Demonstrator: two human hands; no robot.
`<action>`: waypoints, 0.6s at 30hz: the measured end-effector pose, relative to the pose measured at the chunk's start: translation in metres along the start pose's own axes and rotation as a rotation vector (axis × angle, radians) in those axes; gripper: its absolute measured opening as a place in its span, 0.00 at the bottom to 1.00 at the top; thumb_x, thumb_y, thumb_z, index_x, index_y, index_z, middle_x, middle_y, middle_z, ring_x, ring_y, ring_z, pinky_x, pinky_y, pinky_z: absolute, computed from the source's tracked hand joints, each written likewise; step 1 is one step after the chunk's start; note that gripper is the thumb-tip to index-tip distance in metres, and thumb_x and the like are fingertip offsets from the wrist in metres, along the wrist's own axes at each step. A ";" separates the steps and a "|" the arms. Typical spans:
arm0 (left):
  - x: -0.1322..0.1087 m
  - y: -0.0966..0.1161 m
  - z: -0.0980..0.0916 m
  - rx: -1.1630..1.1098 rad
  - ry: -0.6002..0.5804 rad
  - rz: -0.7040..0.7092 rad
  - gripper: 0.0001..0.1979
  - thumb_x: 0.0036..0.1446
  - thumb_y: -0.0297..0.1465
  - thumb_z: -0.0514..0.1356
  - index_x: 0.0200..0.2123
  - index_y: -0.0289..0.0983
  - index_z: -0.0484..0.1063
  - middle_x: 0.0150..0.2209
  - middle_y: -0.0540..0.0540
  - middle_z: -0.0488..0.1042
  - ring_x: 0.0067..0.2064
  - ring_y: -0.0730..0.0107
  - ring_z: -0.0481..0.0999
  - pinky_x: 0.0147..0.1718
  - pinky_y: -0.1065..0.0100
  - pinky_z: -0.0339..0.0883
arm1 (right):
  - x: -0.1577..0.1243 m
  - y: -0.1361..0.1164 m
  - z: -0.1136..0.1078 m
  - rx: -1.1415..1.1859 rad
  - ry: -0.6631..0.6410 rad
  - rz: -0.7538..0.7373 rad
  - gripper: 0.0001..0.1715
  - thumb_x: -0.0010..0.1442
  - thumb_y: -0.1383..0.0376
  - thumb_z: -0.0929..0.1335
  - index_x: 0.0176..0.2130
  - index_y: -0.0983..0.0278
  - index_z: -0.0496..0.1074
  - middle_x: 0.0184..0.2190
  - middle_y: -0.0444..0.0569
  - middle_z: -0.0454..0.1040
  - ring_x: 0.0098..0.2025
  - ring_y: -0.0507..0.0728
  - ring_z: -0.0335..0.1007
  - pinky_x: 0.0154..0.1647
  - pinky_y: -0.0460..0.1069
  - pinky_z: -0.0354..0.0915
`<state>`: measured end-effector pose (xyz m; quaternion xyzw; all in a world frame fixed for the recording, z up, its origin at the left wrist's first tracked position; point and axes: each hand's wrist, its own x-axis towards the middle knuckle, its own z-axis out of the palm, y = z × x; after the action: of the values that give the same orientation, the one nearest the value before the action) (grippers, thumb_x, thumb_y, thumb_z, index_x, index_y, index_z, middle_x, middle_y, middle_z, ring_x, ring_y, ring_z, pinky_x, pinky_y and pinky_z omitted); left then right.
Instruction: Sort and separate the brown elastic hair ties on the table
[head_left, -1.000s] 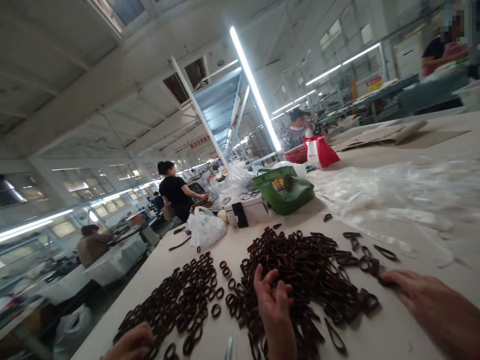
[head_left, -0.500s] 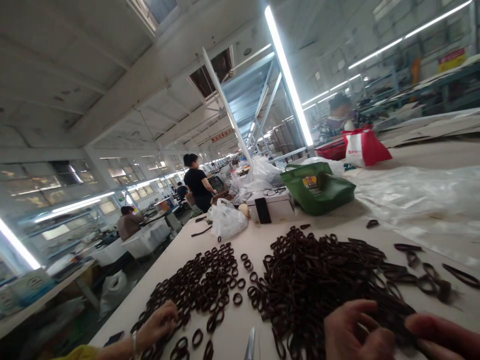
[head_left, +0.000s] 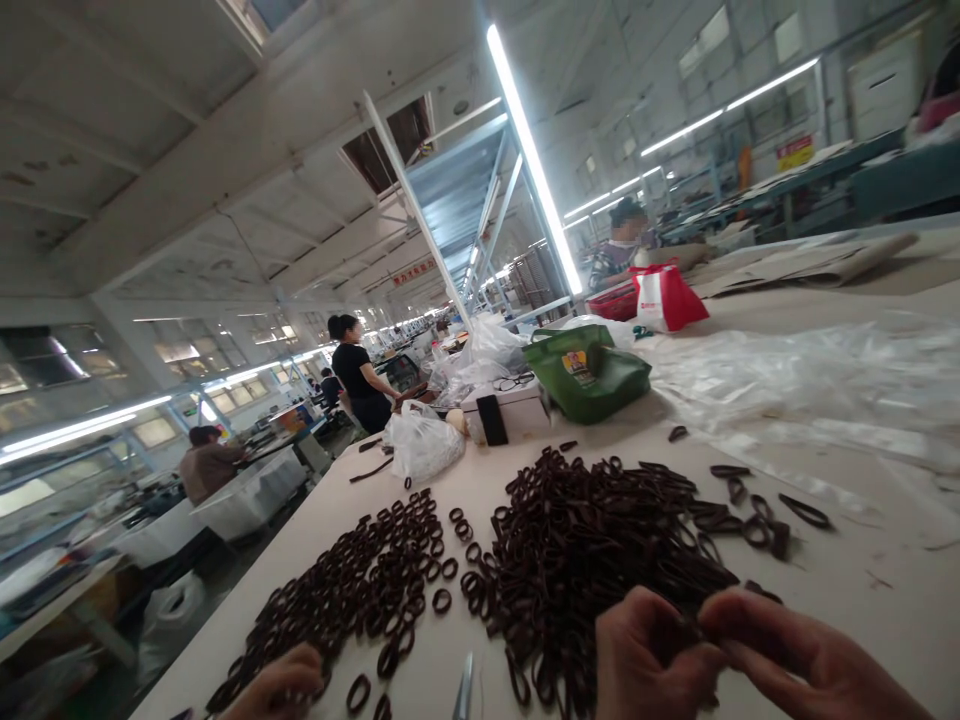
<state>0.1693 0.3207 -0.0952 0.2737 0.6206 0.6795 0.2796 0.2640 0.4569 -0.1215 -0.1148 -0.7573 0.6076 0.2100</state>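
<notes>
At the lower right, my left hand (head_left: 645,655) is closed with its thumb and fingers curled together. My right hand (head_left: 787,645) meets it, its fingertips pinched against those of the left. Dark material shows between them and looks like one of the brown loops, mostly hidden by the fingers. Just beyond my hands lies a big heap of dark brown loops (head_left: 592,530), many of them long and flattened. To the left spreads a second group of small rounder loops (head_left: 352,570). Scissors or a similar pointed metal blade (head_left: 464,688) lie at the bottom between the groups.
Another person's hand (head_left: 281,680) rests by the left group. Farther back are a white plastic bag (head_left: 424,440), a black phone (head_left: 492,420) against a box, a green bag (head_left: 589,375) and a red-white bag (head_left: 667,297). Clear plastic sheeting (head_left: 810,390) covers the right side.
The view has swung to the right, so everything sits farther left. My hands have come closer together, fingertips now meeting. The other person's hand is lower in the picture.
</notes>
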 end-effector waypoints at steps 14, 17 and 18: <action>-0.007 -0.010 0.000 0.255 -0.071 -0.021 0.04 0.41 0.26 0.60 0.22 0.35 0.66 0.19 0.52 0.62 0.20 0.79 0.58 0.18 0.76 0.48 | 0.000 0.002 0.004 -0.059 -0.036 -0.014 0.20 0.58 0.49 0.67 0.38 0.60 0.77 0.35 0.50 0.78 0.39 0.61 0.76 0.41 0.48 0.73; -0.005 -0.013 0.000 0.184 -0.096 -0.091 0.04 0.40 0.28 0.59 0.22 0.35 0.65 0.18 0.52 0.61 0.17 0.80 0.56 0.13 0.77 0.49 | -0.001 -0.012 0.007 -0.173 -0.013 -0.025 0.19 0.57 0.51 0.65 0.37 0.60 0.77 0.34 0.50 0.78 0.38 0.61 0.76 0.40 0.48 0.72; -0.004 -0.014 -0.001 0.179 -0.092 -0.097 0.05 0.40 0.29 0.59 0.22 0.35 0.65 0.18 0.53 0.61 0.17 0.80 0.55 0.12 0.77 0.50 | -0.001 -0.014 0.008 -0.201 -0.016 -0.031 0.19 0.57 0.51 0.64 0.36 0.60 0.77 0.34 0.49 0.78 0.37 0.60 0.75 0.39 0.48 0.72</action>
<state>0.1723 0.3183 -0.1093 0.2983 0.6776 0.5939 0.3150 0.2627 0.4465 -0.1096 -0.1187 -0.8177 0.5262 0.2008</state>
